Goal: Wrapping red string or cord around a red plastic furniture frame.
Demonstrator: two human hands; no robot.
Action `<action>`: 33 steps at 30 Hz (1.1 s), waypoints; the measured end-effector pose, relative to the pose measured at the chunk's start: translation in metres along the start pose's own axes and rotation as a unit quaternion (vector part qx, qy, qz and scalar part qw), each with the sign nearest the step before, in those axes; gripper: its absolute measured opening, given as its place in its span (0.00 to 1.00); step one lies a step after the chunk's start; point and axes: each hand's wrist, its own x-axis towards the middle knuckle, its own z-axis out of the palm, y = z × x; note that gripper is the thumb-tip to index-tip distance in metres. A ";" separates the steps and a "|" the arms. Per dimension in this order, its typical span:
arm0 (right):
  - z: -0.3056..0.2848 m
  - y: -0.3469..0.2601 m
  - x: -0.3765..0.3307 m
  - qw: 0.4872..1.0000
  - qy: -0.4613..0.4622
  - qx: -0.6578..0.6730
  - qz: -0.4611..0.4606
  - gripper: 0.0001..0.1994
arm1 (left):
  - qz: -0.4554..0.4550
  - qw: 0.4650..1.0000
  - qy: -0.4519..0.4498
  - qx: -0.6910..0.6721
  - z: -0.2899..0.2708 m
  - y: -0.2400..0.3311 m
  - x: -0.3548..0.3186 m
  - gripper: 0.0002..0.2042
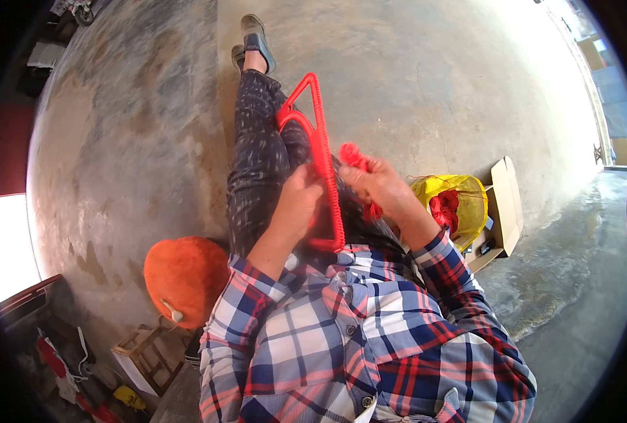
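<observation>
Upright over my lap stands a red angular frame (319, 137), its bars wound closely with red cord and its outline running from a peaked top to a lower corner by my shirt. My left hand (301, 196) is closed round the near side of its long bar. Just right of that bar, my right hand (382, 187) grips a small bundle of red cord (352, 155), which sticks out above and below the fingers. Whether a strand links the bundle to the frame is too blurred to tell. My dark patterned trousers (257, 148) lie behind the frame, legs stretched forward.
At my right, a yellow bag (474, 185) with red cord (444, 210) inside stands by an open cardboard box (508, 204) holding small dark items. An orange rounded object (181, 275) sits at my left, near a wooden frame (148, 352). Concrete floor (384, 70) stretches ahead.
</observation>
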 end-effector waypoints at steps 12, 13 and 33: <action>-0.038 0.032 -0.022 0.994 0.023 0.109 -0.018 0.05 | -0.038 0.997 -0.017 -0.061 -0.015 -0.008 0.000 0.12; -0.041 0.029 -0.019 0.994 0.053 0.088 -0.043 0.06 | -0.037 0.997 -0.017 -0.060 -0.017 -0.011 0.001 0.12; -0.028 0.014 -0.045 0.929 -0.183 0.291 -0.137 0.15 | 0.351 0.922 0.084 -0.143 -0.008 0.117 -0.051 0.08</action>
